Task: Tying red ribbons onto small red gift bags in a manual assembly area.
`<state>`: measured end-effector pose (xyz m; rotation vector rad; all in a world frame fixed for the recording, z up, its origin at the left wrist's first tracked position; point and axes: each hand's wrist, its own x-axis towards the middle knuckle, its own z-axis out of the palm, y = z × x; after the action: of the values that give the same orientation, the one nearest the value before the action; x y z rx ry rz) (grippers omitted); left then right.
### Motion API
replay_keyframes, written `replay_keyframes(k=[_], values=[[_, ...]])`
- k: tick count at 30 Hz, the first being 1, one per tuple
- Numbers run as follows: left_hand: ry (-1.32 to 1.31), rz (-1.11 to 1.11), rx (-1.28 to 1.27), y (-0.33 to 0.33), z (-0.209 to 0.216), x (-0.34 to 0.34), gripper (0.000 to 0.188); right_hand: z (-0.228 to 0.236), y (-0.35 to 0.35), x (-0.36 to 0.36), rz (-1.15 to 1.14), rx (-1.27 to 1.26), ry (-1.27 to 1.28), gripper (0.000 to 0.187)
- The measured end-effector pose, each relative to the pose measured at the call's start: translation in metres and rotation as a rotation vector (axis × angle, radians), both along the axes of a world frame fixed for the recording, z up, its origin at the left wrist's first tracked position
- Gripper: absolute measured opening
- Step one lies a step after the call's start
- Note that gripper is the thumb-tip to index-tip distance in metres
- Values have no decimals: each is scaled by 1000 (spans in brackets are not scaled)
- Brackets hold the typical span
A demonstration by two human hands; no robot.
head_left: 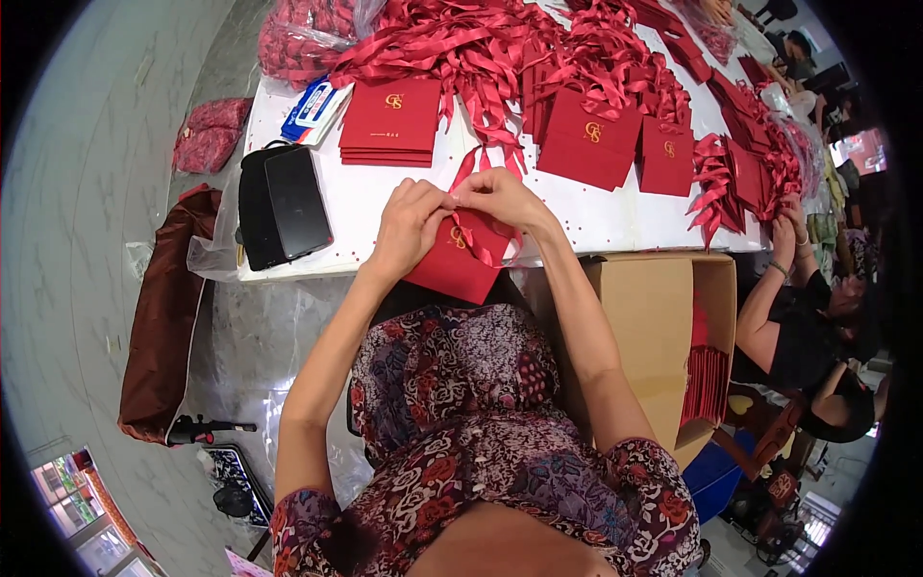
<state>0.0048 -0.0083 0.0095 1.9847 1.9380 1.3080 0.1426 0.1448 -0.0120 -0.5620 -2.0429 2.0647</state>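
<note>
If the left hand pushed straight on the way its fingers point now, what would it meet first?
The left hand points up and right, at the right hand, which it already touches over the red pouch. Beyond that, probably the loose red ribbons on the white table; depth is unclear.

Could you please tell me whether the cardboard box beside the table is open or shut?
Open: the cardboard box has its flap folded back, showing red bags stacked inside.

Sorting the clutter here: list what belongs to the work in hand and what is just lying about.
In the work: left hand, right hand, red paper bag, red ribbon, ribbon pile, stack of red bags.
Lying about: black pouch, brown bag, cardboard box.
</note>
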Motion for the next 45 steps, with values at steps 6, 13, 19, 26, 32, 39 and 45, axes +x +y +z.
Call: replay_keyframes(k=[6, 13, 19, 26, 32, 39, 45], values=[[-55, 52, 4, 1, -6, -1, 11, -13, -4, -15, -67, 136, -60, 14], [-102, 110, -135, -1, -8, 1, 11, -12, -4, -24, -617, 379, -94, 28], [-335, 240, -335, 0, -12, -7, 16, -9, 4, -3, -622, 503, -103, 28], [-192, 388, -316, 33, -21, -7, 28, -3, -20, -9, -444, 848, -292, 24], [-155, 413, -307, 37, -41, -4, 29, -5, -21, 2, -530, 951, -264, 18], [-354, 440, -248, 41, -26, 11, 21, -15, -18, 10, -719, 614, -95, 21], [-310, 381, -175, 40, -15, 22, 18, -8, -22, -5, -630, 182, 53, 20]])
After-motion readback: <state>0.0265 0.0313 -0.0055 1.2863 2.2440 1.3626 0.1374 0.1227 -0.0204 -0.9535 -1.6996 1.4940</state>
